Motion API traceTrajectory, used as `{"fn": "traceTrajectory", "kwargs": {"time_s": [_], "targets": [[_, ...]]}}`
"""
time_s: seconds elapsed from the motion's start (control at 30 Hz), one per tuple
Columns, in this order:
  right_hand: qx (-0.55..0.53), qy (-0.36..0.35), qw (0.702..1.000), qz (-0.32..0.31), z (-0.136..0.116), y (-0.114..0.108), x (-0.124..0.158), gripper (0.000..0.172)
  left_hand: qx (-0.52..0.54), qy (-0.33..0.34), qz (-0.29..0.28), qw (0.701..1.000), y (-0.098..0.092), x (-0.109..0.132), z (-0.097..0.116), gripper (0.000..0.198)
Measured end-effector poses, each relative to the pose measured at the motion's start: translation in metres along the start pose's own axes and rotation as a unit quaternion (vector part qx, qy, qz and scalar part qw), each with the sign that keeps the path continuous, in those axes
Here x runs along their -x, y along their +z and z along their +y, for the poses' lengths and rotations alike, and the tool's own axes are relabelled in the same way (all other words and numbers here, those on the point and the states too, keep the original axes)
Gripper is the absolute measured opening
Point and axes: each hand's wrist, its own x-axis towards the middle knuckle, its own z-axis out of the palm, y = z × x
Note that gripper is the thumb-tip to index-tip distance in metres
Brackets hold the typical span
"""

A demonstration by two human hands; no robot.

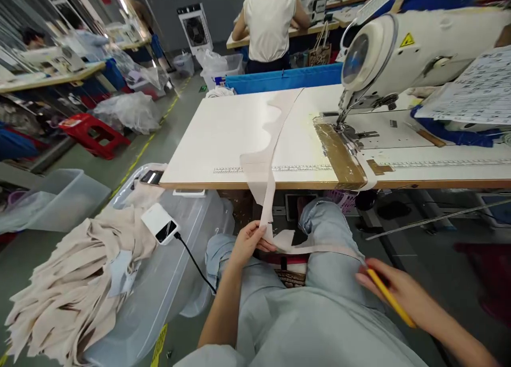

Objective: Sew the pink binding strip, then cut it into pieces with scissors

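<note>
A long beige fabric strip (pixel 271 143) runs from the white sewing table (pixel 223 138) over its front edge down to my lap. My left hand (pixel 248 243) pinches the strip between thumb and fingers just below the table edge. My right hand (pixel 393 290) rests on my right thigh, closed round a yellow pencil (pixel 389 298) and on the strip's other end. The strip stretches across my knees between the two hands. The white sewing machine (pixel 403 52) stands on the table to the right.
A clear plastic bin (pixel 159 292) at my left holds a heap of beige fabric pieces (pixel 75 292) and a white device on a black cable (pixel 161 224). A person in a white top works at the bench behind. Red stool, bins and bags lie on the left floor.
</note>
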Motion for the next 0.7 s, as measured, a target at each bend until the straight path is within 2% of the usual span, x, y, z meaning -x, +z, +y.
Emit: {"fn": "traceTrajectory", "kwargs": {"time_s": [0.13, 0.23, 0.4, 0.57, 0.7], "targets": [[-0.035, -0.074, 0.982, -0.169, -0.044, 0.021, -0.062, 0.049, 0.017, -0.026, -0.002, 1.0, -0.003, -0.004, -0.005, 0.052], [-0.007, -0.088, 0.966, -0.245, -0.06, 0.028, -0.098, 0.05, 0.043, -0.061, -0.023, 0.997, -0.008, -0.01, -0.008, 0.049], [0.043, -0.083, 0.95, -0.297, -0.06, 0.034, -0.129, 0.055, 0.064, -0.106, -0.044, 0.991, -0.014, -0.015, -0.011, 0.049], [0.025, -0.08, 0.943, -0.322, -0.072, 0.035, -0.14, 0.05, 0.054, -0.114, -0.042, 0.991, -0.016, -0.012, -0.007, 0.047], [-0.015, -0.088, 0.932, -0.352, -0.077, 0.038, -0.144, 0.052, 0.052, -0.115, -0.033, 0.991, -0.013, -0.006, -0.003, 0.05]]}}
